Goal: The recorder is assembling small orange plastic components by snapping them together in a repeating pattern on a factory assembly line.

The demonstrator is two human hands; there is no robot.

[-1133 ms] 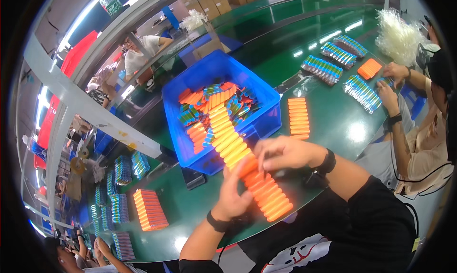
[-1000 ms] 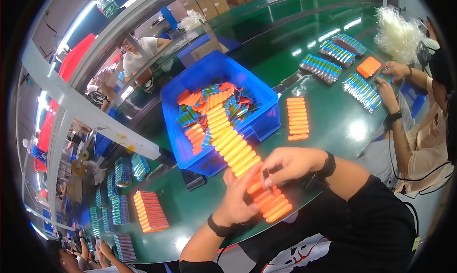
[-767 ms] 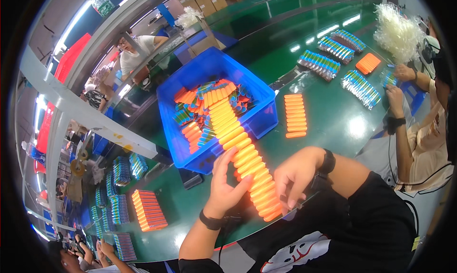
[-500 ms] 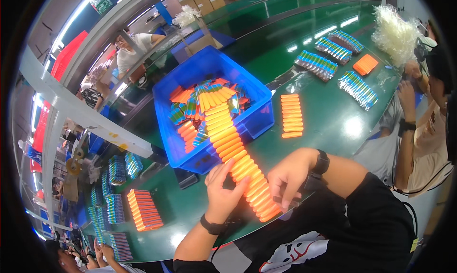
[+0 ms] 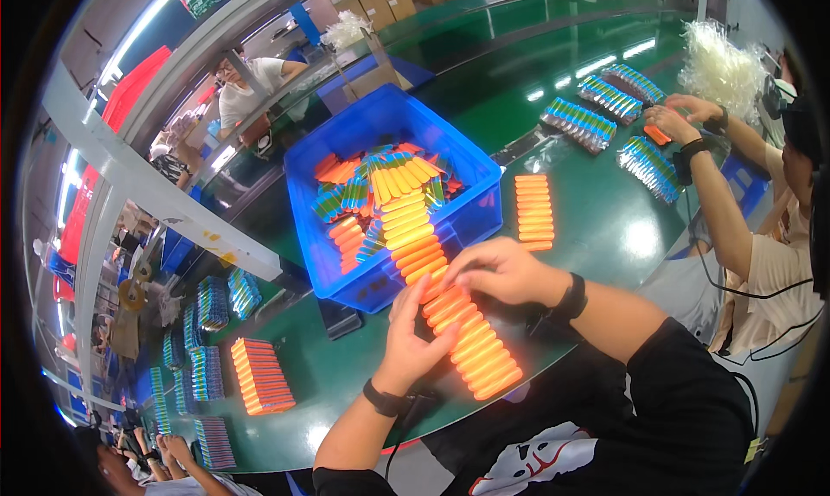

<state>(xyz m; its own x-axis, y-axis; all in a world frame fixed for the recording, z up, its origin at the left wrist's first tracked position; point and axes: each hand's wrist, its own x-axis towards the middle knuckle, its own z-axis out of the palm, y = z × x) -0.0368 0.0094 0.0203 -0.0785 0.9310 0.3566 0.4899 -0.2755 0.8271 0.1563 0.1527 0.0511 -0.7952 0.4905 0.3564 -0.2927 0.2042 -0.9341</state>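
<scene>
A long strip of orange stick packets (image 5: pixel 471 332) runs from a blue plastic bin (image 5: pixel 324 275), over its near rim, to the table edge in front of me. My left hand (image 5: pixel 410 336) grips the strip's left edge, with thumb and fingers apart along it. My right hand (image 5: pixel 501 271) is at the strip's right side, below the bin, its thumb and index finger pinching the edge near the left fingertips. Inside the bin lie more orange packets with blue and green ends (image 5: pixel 350 193), in a loose heap.
A short orange strip (image 5: pixel 534 212) lies right of the bin on the green table (image 5: pixel 605 228). Stacked packets (image 5: pixel 263 377) stand at the left, with blue-green bundles (image 5: pixel 207 371) beyond. A co-worker's hands (image 5: pixel 683 124) handle an orange bundle at the right, among blue-green bundles (image 5: pixel 579 124).
My right hand has moved up and left along the strip, from its lower right side to near my left fingers. The co-worker's hands at the right have reached over the orange bundle.
</scene>
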